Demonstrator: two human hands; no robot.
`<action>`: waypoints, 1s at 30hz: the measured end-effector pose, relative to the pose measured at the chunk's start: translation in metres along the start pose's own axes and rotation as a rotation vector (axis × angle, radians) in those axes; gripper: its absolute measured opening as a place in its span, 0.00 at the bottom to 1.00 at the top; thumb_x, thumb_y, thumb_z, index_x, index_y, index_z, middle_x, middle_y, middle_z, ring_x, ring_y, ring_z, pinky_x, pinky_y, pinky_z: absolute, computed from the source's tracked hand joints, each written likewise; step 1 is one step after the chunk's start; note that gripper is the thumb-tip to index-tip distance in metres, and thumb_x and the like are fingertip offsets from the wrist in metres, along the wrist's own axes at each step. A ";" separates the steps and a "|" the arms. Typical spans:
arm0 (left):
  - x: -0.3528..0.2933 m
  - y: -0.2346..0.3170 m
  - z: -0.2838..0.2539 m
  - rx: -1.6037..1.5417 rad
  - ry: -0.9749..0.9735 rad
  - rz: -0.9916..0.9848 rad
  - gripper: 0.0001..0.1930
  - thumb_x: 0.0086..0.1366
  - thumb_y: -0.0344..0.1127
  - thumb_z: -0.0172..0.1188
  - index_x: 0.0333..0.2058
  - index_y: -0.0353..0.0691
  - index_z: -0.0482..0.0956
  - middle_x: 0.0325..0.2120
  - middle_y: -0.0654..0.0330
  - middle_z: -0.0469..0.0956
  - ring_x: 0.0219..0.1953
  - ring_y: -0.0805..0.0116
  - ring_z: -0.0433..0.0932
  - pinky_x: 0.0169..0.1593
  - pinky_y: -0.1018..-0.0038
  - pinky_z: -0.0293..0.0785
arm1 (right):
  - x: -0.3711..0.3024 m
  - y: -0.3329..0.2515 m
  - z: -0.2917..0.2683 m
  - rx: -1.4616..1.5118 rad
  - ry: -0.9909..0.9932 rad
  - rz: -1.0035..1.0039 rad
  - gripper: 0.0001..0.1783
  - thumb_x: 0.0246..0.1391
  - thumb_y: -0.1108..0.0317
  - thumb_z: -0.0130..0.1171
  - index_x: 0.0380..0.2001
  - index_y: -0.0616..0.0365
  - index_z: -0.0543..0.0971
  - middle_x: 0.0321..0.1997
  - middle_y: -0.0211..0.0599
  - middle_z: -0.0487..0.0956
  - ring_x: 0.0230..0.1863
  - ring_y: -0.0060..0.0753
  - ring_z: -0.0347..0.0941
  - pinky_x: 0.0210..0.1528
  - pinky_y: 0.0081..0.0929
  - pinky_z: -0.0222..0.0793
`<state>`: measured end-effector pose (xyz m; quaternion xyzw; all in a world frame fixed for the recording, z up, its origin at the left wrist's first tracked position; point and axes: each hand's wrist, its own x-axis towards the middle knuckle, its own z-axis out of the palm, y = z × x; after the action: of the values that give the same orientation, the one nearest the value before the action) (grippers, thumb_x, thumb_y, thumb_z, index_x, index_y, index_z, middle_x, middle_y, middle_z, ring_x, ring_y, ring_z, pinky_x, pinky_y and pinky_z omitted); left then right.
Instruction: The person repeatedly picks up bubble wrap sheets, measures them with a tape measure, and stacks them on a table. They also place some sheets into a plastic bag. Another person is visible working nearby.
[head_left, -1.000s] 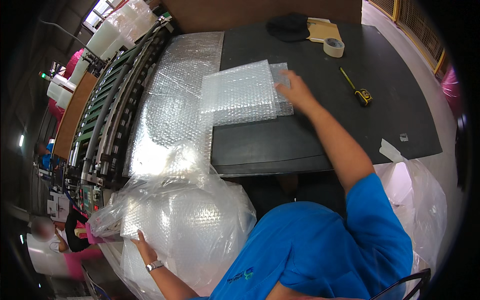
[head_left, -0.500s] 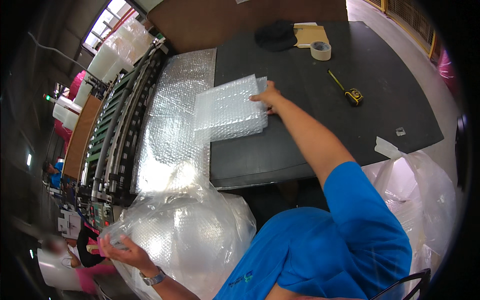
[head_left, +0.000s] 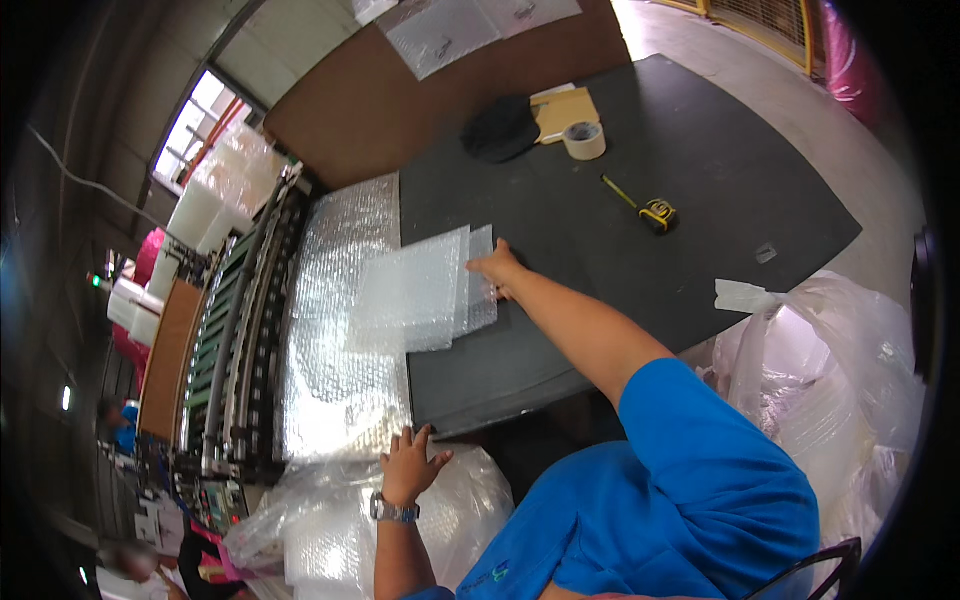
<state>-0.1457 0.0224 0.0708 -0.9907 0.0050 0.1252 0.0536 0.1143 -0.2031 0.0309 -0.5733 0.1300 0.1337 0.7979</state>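
Hands well apart. Right hand (head_left: 502, 269) at the right edge of a loose stack of clear, square-cornered bubble-wrap pieces (head_left: 415, 290), thumb reaching onto the plastic; cannot tell if the fingers are closed on it. Left hand (head_left: 408, 470) palm down, fingers spread, nothing visible in its grasp, by the near end of a long, shiny, silvery bubble sheet (head_left: 340, 300); contact with the sheet unclear. Silver metal-banded watch (head_left: 395, 511) on left wrist.

Stack lies on the big black flat-topped table (head_left: 700, 130), its left part over the silvery sheet, right part over bare black surface. Pieces not aligned: one sticks out to the right under the top one.

Large clear plastic bag with bubble wrap inside (head_left: 330, 540) below and around the left hand. Farther back on the table: black cloth item (head_left: 500, 130), flat tan cardboard piece (head_left: 568, 108), cream tape roll (head_left: 585, 141) by the cardboard. Yellow-and-black tape measure (head_left: 658, 215) nearer, blade partly out.

Left of table: machine with green slats and dark rollers (head_left: 235, 330). Right side: bulging translucent plastic bag (head_left: 850, 370) beside the table edge.
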 end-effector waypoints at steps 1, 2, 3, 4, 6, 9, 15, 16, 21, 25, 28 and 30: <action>0.002 0.005 -0.009 -0.072 -0.039 -0.035 0.30 0.53 0.57 0.52 0.53 0.49 0.63 0.51 0.51 0.62 0.53 0.52 0.61 0.51 0.49 0.54 | 0.006 0.004 -0.002 -0.043 0.039 -0.013 0.53 0.38 0.63 0.65 0.60 0.46 0.38 0.54 0.49 0.61 0.49 0.50 0.64 0.37 0.52 0.68; 0.004 0.012 -0.016 -0.068 0.055 -0.031 0.29 0.53 0.55 0.53 0.52 0.49 0.63 0.49 0.51 0.63 0.52 0.53 0.62 0.50 0.50 0.55 | 0.012 0.008 -0.005 -0.086 0.079 -0.025 0.55 0.38 0.60 0.65 0.60 0.45 0.37 0.55 0.50 0.59 0.51 0.52 0.63 0.37 0.53 0.68; 0.009 0.018 -0.022 -0.069 0.151 -0.031 0.28 0.53 0.54 0.54 0.51 0.48 0.64 0.48 0.51 0.65 0.50 0.53 0.63 0.49 0.52 0.56 | 0.013 0.007 -0.003 -0.204 0.126 -0.047 0.56 0.37 0.58 0.66 0.61 0.45 0.36 0.56 0.51 0.57 0.52 0.53 0.62 0.38 0.52 0.68; 0.011 0.022 -0.026 -0.070 0.246 -0.038 0.28 0.53 0.53 0.55 0.51 0.48 0.65 0.46 0.52 0.66 0.49 0.54 0.65 0.48 0.53 0.57 | 0.010 0.005 0.004 -0.322 0.168 -0.067 0.57 0.37 0.56 0.66 0.61 0.45 0.36 0.57 0.53 0.55 0.52 0.54 0.62 0.40 0.50 0.68; 0.020 0.021 -0.021 -0.159 0.421 0.056 0.26 0.53 0.50 0.56 0.49 0.47 0.66 0.45 0.51 0.66 0.47 0.54 0.65 0.47 0.56 0.57 | 0.006 0.004 0.021 -0.631 0.288 -0.111 0.59 0.34 0.53 0.67 0.61 0.42 0.35 0.57 0.55 0.53 0.52 0.55 0.62 0.45 0.41 0.68; 0.021 0.022 -0.017 -0.252 0.500 0.120 0.25 0.53 0.45 0.58 0.49 0.46 0.66 0.45 0.49 0.65 0.48 0.54 0.65 0.48 0.58 0.57 | -0.031 -0.007 0.036 -0.826 0.165 -0.121 0.57 0.36 0.56 0.65 0.61 0.41 0.35 0.55 0.53 0.56 0.52 0.52 0.63 0.47 0.40 0.66; 0.029 0.020 -0.019 -0.374 0.600 0.209 0.25 0.52 0.42 0.58 0.49 0.44 0.66 0.47 0.45 0.64 0.49 0.50 0.63 0.50 0.59 0.57 | 0.000 0.002 0.025 -0.697 0.127 -0.228 0.54 0.36 0.72 0.58 0.61 0.42 0.35 0.55 0.56 0.57 0.54 0.50 0.61 0.52 0.35 0.61; 0.031 0.017 -0.023 -0.423 0.643 0.209 0.25 0.52 0.42 0.58 0.49 0.43 0.66 0.47 0.43 0.63 0.49 0.48 0.63 0.51 0.59 0.58 | 0.004 0.003 0.010 -0.642 0.094 -0.316 0.54 0.34 0.74 0.58 0.61 0.46 0.37 0.57 0.56 0.56 0.56 0.50 0.58 0.55 0.32 0.58; 0.046 0.003 -0.045 -0.363 0.976 0.150 0.34 0.50 0.46 0.60 0.53 0.36 0.59 0.52 0.41 0.56 0.54 0.45 0.57 0.54 0.57 0.53 | -0.058 -0.038 -0.070 -0.656 -0.250 -0.821 0.51 0.31 0.79 0.51 0.62 0.53 0.41 0.63 0.47 0.51 0.63 0.41 0.47 0.61 0.24 0.45; 0.076 0.021 -0.078 -0.359 1.003 0.234 0.48 0.41 0.57 0.64 0.55 0.35 0.54 0.56 0.43 0.51 0.58 0.48 0.51 0.57 0.55 0.45 | -0.137 -0.090 -0.097 -0.742 -0.442 -0.819 0.50 0.31 0.78 0.49 0.62 0.48 0.43 0.64 0.45 0.49 0.59 0.40 0.54 0.61 0.28 0.47; 0.085 0.040 -0.088 -0.819 0.535 0.398 0.41 0.45 0.50 0.65 0.53 0.33 0.58 0.48 0.46 0.65 0.51 0.58 0.64 0.54 0.63 0.56 | -0.179 -0.110 -0.103 -0.848 -0.436 -0.865 0.48 0.32 0.75 0.53 0.61 0.46 0.47 0.60 0.45 0.56 0.53 0.39 0.61 0.58 0.30 0.52; 0.093 0.049 -0.079 -1.156 0.185 0.495 0.35 0.48 0.44 0.64 0.51 0.32 0.61 0.43 0.50 0.71 0.46 0.64 0.69 0.51 0.69 0.62 | -0.190 -0.117 -0.108 -0.891 -0.355 -0.850 0.46 0.34 0.71 0.58 0.60 0.46 0.51 0.54 0.45 0.63 0.49 0.37 0.64 0.56 0.30 0.55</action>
<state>-0.0370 -0.0341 0.1189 -0.8358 0.1700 0.0303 -0.5212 -0.0258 -0.3539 0.1693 -0.8207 -0.3108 -0.0603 0.4757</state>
